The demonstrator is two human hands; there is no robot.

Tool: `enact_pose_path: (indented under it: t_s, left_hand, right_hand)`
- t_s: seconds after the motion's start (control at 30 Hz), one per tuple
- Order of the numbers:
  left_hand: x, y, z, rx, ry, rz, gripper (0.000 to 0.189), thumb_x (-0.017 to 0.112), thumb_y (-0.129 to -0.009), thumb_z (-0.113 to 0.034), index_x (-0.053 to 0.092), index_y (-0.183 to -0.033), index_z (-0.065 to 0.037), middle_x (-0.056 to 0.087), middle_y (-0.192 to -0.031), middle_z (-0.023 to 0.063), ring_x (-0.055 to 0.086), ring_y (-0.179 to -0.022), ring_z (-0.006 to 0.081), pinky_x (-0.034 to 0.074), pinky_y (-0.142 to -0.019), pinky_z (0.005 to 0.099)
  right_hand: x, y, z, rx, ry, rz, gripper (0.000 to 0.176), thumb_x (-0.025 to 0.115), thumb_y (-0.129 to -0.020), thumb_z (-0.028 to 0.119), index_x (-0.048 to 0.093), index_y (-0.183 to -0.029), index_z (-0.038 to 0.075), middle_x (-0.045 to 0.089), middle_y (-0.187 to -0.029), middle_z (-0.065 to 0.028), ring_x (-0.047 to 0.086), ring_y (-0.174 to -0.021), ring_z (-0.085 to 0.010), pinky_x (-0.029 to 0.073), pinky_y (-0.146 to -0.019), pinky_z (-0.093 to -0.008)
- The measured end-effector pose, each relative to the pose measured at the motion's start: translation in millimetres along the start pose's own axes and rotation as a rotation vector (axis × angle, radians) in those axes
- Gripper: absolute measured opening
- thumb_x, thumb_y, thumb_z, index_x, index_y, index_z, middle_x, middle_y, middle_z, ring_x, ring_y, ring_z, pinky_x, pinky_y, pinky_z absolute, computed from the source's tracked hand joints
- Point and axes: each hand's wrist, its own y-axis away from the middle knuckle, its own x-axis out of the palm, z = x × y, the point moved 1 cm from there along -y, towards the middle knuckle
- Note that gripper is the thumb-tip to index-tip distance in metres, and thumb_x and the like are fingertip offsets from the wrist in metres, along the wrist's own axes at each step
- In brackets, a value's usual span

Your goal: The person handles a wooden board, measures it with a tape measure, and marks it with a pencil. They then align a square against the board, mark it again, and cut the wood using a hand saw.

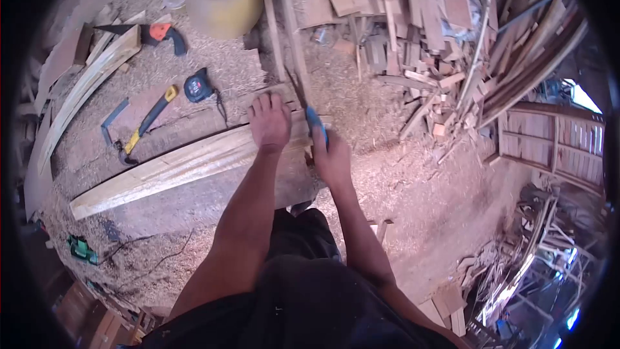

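A long pale wooden board (168, 171) lies across a worn bench top (187, 201). My left hand (270, 123) rests flat near the board's right end, fingers spread and pointing away from me. Just right of it, my right hand (332, 158) is wrapped round the blue handle of a handsaw (314, 119). The saw's narrow dark blade points away from me and overlaps the end of the board in this view. Left of my hands lie a black tape measure (198, 86), a hammer (150, 123) with a yellow and black handle, and a metal square (113, 121).
An orange-handled saw (166, 35) and a curved timber piece (84, 94) lie at the upper left. A blurred round yellow thing (226, 10) stands at the back. Offcuts (423, 84) are heaped at the upper right. A green power tool (82, 250) sits lower left; shavings cover the ground.
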Motion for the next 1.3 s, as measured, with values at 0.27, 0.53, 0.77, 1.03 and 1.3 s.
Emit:
enact_pose_path:
  t_s: [0.27,0.53,0.77,1.03,1.3]
  left_hand:
    - [8,-22,-2,-0.045,-0.047,0.035,0.021,0.060,-0.099,-0.027,0.061,-0.110,-0.009,0.058,-0.110,0.0148,0.057,-0.108,0.0349,0.043,-0.096,0.0511]
    - [6,-25,-1,-0.010,-0.034,-0.042,0.018,0.061,-0.098,-0.026,0.061,-0.107,-0.010,0.059,-0.109,0.0143,0.057,-0.108,0.0348,0.044,-0.095,0.0507]
    - [9,-22,-1,-0.031,-0.058,-0.011,0.018,0.061,-0.097,-0.025,0.060,-0.107,-0.009,0.058,-0.109,0.0146,0.057,-0.107,0.0351,0.044,-0.094,0.0508]
    - [4,-14,0,-0.038,-0.054,0.016,0.020,0.060,-0.100,-0.026,0.061,-0.110,-0.009,0.060,-0.110,0.0156,0.058,-0.110,0.0364,0.045,-0.097,0.0511]
    - [11,-18,3,-0.017,-0.070,-0.002,0.022,0.060,-0.098,-0.027,0.063,-0.110,-0.009,0.059,-0.110,0.0147,0.057,-0.109,0.0357,0.044,-0.096,0.0517]
  right_hand:
    - [-77,148,-14,0.229,0.061,0.041,0.039,0.060,-0.111,0.026,0.071,-0.132,-0.004,0.075,-0.092,-0.0282,0.079,-0.083,-0.0400,0.059,-0.072,-0.0484]
    - [-27,39,9,0.060,-0.034,0.002,0.038,0.060,-0.112,0.033,0.073,-0.120,-0.002,0.074,-0.085,-0.0262,0.078,-0.080,-0.0406,0.057,-0.071,-0.0471]
    - [-79,153,-17,0.226,-0.028,0.045,0.039,0.062,-0.110,0.028,0.071,-0.131,-0.004,0.075,-0.089,-0.0250,0.079,-0.079,-0.0346,0.058,-0.069,-0.0457]
    - [-8,19,-10,0.020,-0.028,0.034,0.049,0.055,-0.111,0.043,0.071,-0.112,-0.003,0.072,-0.090,-0.0327,0.073,-0.094,-0.0534,0.056,-0.077,-0.0560]
    - [-57,134,-28,0.159,0.034,0.060,0.041,0.059,-0.111,0.029,0.069,-0.134,-0.003,0.077,-0.086,-0.0240,0.080,-0.081,-0.0414,0.060,-0.069,-0.0485]
